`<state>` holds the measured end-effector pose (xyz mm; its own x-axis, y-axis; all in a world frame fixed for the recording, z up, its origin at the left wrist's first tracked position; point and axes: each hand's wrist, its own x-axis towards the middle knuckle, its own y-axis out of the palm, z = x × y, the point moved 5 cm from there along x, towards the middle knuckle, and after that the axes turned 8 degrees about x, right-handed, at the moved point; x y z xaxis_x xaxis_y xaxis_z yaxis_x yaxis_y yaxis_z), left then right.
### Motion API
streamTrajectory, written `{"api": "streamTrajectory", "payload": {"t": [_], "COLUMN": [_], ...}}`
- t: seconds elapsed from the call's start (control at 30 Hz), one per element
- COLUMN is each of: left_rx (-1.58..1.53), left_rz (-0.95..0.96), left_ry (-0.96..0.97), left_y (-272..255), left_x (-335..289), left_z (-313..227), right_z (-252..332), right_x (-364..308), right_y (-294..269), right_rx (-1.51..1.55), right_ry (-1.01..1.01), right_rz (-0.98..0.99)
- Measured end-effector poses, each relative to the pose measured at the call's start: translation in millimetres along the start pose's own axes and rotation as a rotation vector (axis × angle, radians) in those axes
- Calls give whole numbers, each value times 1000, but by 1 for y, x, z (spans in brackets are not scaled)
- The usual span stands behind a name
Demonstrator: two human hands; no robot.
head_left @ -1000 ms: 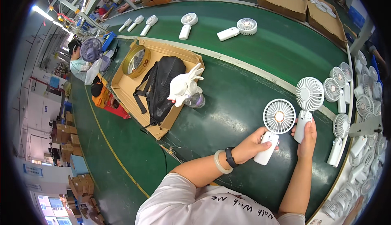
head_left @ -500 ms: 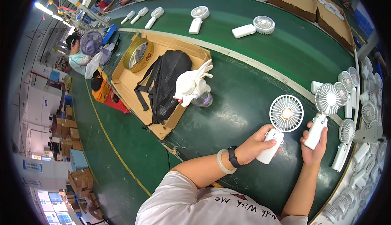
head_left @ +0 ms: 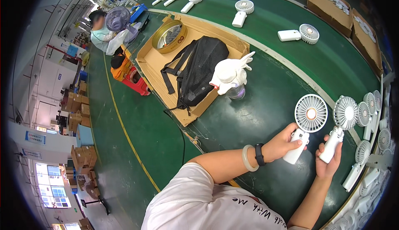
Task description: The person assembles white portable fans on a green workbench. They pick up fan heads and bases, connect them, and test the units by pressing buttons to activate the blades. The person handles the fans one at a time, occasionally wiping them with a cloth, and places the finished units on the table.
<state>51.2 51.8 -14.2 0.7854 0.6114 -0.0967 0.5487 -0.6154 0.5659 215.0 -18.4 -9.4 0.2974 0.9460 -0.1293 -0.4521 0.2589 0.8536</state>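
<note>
My left hand (head_left: pixel 286 143) is closed round the handle of a white handheld fan (head_left: pixel 311 113), thumb across the front. That fan's round grille faces up toward me and has an orange-rimmed centre. Just to its right, my right hand (head_left: pixel 327 160) grips a second white handheld fan (head_left: pixel 345 113) by its handle, fingers wrapped behind it. Both fans are held upright over the dark green worktable (head_left: pixel 241 124), their heads nearly touching. Close beyond my right hand, another white fan (head_left: pixel 362 153) lies at the table's right edge.
A cardboard tray (head_left: pixel 187 115) holds a black mesh bag (head_left: pixel 203 70) and a gold round tin (head_left: pixel 170 36). White gloves (head_left: pixel 230 74) rest on a bottle beside it. Several fans lie spaced along the green conveyor (head_left: pixel 266 26). More fans crowd the right side. A co-worker (head_left: pixel 99 32) sits far left.
My view has swung, so the table and tray appear farther right and slightly higher. Both hands keep hold of their fans, with little change between them.
</note>
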Motion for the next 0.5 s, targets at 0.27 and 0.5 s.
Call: {"api": "streamTrajectory", "payload": {"t": [0.27,0.5], "left_rx": [-3,16], "left_rz": [-37,-39], "left_ry": [-26,-11], "left_y": [0,-3], "left_x": [0,1], "left_z": [1,3], "right_z": [-4,-7], "right_x": [-3,-4], "right_y": [-4,-2], "right_rx": [78,59], "right_ry": [48,62], "right_rz": [36,39]}}
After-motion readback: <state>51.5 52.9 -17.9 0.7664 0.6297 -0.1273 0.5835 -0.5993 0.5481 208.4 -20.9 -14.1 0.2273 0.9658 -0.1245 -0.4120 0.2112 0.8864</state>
